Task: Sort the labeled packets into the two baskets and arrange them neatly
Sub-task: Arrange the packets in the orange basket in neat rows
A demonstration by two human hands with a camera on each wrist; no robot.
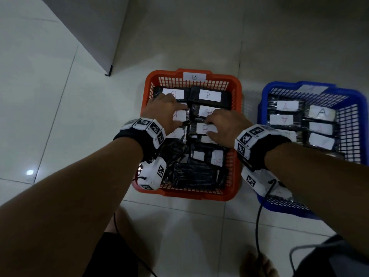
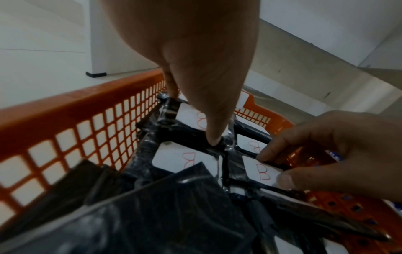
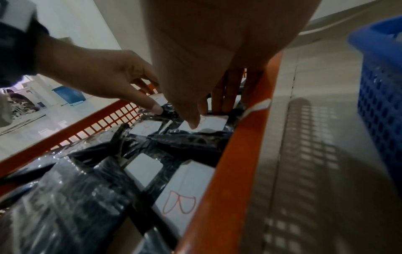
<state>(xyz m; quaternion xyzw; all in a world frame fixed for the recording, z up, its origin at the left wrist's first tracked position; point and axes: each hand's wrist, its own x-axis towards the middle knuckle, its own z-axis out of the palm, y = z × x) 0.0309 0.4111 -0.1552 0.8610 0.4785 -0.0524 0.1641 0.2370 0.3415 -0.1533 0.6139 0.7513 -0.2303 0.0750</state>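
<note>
The orange basket (image 1: pixel 191 194) (image 2: pixel 65 103) (image 3: pixel 239 154), tagged B, holds several black packets with white B labels in two columns. My left hand (image 1: pixel 175 114) (image 2: pixel 193 116) spans a left-column B packet (image 2: pixel 191 113), thumb on its near edge and fingers over the far edge. My right hand (image 1: pixel 211 126) (image 3: pixel 208 116) pinches a right-column B packet (image 2: pixel 261 171) (image 3: pixel 213 122), thumb on the label and fingers behind it. To the right, the blue basket (image 1: pixel 279 86) (image 3: pixel 380 86) holds rows of packets labelled A (image 1: pixel 321 111).
The baskets sit side by side on a pale tiled floor. A grey cabinet (image 1: pixel 85 27) stands at the back left. A black cable (image 1: pixel 258 226) hangs from my right wrist toward the floor. A dark object (image 1: pixel 329 260) lies at the bottom right.
</note>
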